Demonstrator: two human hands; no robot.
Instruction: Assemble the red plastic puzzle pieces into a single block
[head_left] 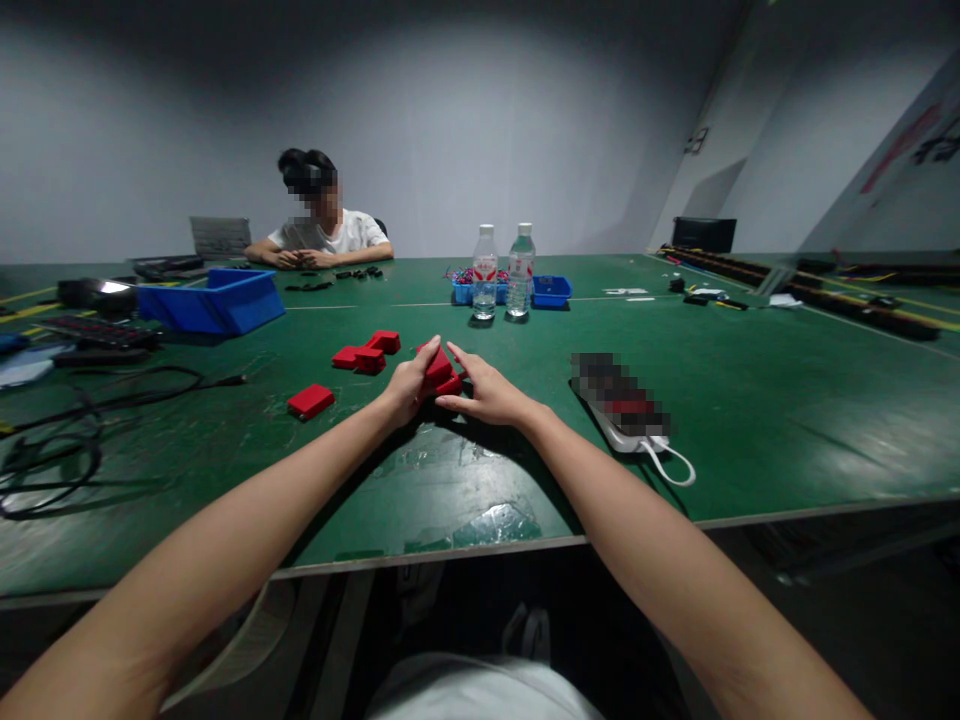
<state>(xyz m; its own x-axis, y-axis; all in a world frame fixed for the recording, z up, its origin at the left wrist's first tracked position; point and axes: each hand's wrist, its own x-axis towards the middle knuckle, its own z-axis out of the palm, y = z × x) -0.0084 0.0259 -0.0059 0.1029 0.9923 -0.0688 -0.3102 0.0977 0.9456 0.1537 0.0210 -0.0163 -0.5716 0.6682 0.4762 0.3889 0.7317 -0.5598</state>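
Note:
My left hand [407,386] is closed on a small red box-shaped block [436,366], its thumb lying along the block's near side. Just below and to the right, another red piece [451,386] shows between my hands, partly hidden by them. My right hand [491,391] is beside the red pieces with thumb and fingers apart; whether its fingertips touch them I cannot tell. Left of my hands lie several more red blocks [360,358] in a loose group. One single red block [310,401] rests nearer to me.
Two water bottles [484,275] stand ahead, before small blue bins [551,292]. A large blue bin [225,303] and black cables [90,430] are at left. On the right lies a phone on a white power bank [626,438]. Another person [330,232] sits across the green table [787,420].

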